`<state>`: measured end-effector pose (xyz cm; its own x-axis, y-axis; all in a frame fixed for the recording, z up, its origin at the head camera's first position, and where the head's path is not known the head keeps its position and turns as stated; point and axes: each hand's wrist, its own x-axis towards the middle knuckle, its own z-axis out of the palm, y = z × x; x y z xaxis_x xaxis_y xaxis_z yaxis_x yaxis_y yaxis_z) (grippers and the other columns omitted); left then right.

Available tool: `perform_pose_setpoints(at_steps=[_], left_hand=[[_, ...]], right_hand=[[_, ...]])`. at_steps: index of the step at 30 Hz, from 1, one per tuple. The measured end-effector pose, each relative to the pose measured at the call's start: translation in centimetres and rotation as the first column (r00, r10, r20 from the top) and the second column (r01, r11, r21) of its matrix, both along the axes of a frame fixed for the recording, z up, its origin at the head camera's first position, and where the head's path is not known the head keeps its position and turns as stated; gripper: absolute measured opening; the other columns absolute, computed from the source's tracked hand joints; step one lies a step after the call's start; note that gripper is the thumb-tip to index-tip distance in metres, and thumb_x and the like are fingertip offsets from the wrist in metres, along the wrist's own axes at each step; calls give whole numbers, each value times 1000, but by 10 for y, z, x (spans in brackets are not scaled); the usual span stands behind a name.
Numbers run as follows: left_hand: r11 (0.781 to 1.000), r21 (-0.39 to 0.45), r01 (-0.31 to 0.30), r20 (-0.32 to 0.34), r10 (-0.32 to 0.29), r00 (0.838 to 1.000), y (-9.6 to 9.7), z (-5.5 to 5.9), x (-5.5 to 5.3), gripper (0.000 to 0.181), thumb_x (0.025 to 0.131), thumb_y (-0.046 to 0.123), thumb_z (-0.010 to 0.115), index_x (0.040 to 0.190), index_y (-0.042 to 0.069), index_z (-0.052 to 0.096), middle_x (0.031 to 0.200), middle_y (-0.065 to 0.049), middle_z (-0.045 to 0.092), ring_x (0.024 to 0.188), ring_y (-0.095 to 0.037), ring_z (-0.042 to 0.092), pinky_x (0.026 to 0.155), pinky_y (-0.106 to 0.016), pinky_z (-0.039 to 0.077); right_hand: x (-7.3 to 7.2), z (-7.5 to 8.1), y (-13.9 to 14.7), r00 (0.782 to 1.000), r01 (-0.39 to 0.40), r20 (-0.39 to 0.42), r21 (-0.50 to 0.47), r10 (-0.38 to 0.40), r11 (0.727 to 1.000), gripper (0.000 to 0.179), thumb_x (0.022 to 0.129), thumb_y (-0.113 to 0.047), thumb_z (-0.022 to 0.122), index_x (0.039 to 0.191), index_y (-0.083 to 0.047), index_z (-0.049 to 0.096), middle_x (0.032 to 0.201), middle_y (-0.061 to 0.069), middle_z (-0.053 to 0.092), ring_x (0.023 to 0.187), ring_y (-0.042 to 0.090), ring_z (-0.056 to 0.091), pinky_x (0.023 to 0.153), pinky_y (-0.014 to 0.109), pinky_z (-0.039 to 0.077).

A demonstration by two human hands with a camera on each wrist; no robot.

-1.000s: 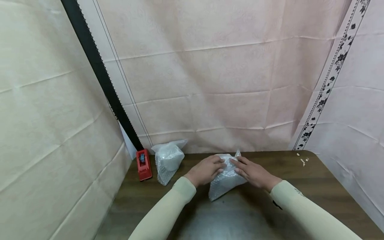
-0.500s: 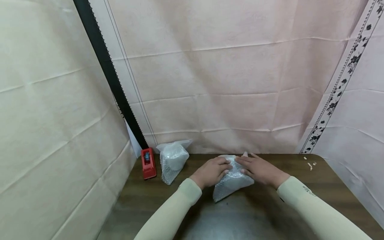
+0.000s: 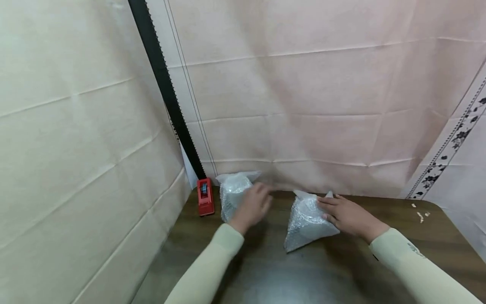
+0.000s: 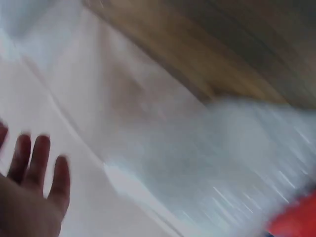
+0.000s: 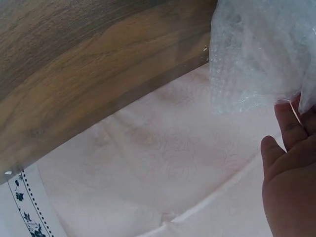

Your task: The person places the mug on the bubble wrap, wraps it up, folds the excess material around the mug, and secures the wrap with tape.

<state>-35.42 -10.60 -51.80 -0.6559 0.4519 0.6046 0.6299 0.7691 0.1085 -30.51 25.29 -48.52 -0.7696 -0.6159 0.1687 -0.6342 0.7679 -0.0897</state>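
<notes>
Lower centre of the head view, the left hand (image 3: 252,207), fingers extended, is by the left packet (image 3: 231,194) — lower right, the right hand (image 3: 351,217), fingers nearly straight, touches the right packet (image 3: 308,219).

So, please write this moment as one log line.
left hand: near left package | right hand: touching right package | tape dispenser: beside left package

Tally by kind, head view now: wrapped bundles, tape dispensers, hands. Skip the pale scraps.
Bubble-wrapped bundles: 2 (left bundle, right bundle)
Red tape dispenser: 1
Hands: 2 (left hand, right hand)
Total: 5
</notes>
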Motion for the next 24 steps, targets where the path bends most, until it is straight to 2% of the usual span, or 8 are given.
perform_pose_setpoints(at_steps=[2,4,8,11,14,20,21,24], left_hand=[[975,160,-151,20,150,988,-37,5,-2,24,105,15,71,128,9,75,116,-12,78,102,-30,76,88,-48,66],[907,293,-303,100,286,953,-76,7,-5,22,99,12,69,120,5,74,102,-15,79,90,-34,76,79,-52,64],[770,359,-528,393,389,833,-140,5,-9,30,107,16,56,128,1,72,105,-23,79,94,-41,75,86,-57,62],[724,336,-602,579,346,739,-169,-1,-14,39,116,23,43,136,-1,67,118,-26,75,104,-39,71,94,-55,58],[685,359,-634,696,257,671,-184,-6,-20,44,122,29,33,129,-3,62,115,-25,67,98,-34,65,90,-51,56],[587,473,-657,801,24,599,-195,-9,-28,48,124,34,28,128,-4,58,115,-18,66,88,-21,64,88,-48,60],[578,478,-661,808,7,590,-196,-10,-30,47,124,33,30,128,-4,58,116,-17,66,87,-20,64,89,-48,60],[592,456,-664,826,-3,564,-199,-11,-33,40,123,29,36,125,-5,58,112,-17,68,82,-18,63,92,-50,60]], right_hand=[[0,2,-1,1000,-4,-7,-1,4,1000,50,114,-31,67,157,-4,67,167,15,64,153,46,61,129,68,43],[-1,2,-2,1000,-2,-10,-2,2,1000,50,115,-31,66,157,-4,67,167,15,64,153,47,61,129,68,44],[-4,-1,-4,1000,5,-6,-4,-5,1000,50,114,-28,66,157,-3,66,167,17,63,153,52,59,127,68,46],[-4,-4,-2,1000,12,-3,0,-12,1000,50,113,-27,69,156,-2,67,166,18,64,152,55,59,126,69,47],[-5,-8,3,1000,6,0,-12,-6,1000,51,113,-30,69,156,-4,67,167,17,64,152,54,59,125,68,48],[-23,-39,24,994,-88,-67,-112,81,990,56,119,-46,55,166,-15,60,175,6,56,159,49,54,129,63,46],[-24,-42,26,993,-95,-77,-119,86,988,56,120,-47,54,166,-16,60,175,6,56,158,50,54,128,63,47],[-22,-40,23,994,-84,-74,-118,75,989,55,119,-44,57,166,-15,60,175,6,57,158,51,54,126,63,48]])
